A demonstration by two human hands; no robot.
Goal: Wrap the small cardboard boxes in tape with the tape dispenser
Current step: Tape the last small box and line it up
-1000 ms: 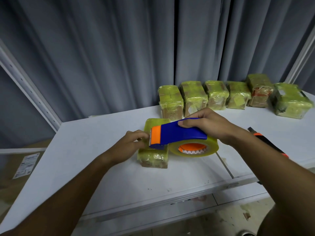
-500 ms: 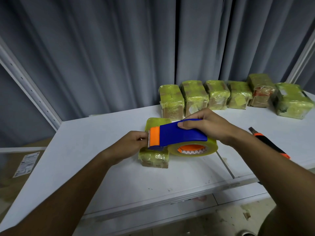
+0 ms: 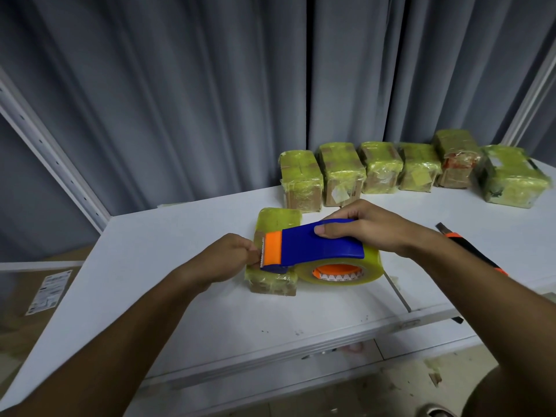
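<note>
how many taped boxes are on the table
7: six in a row by the curtain, one box under the tape dispenser. None seem hidden.

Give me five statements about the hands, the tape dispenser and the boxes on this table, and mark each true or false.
1. The right hand grips the blue tape dispenser. True.
2. The dispenser lies over the nearest box. True.
3. Four wrapped boxes stand along the curtain. False: six wrapped boxes form the back row.
4. The left hand lies flat on the table, away from the box. False: it is at the box's left side, fingers curled by the orange cutter end.
5. An orange and black utility knife lies right of the right forearm. True.
</note>
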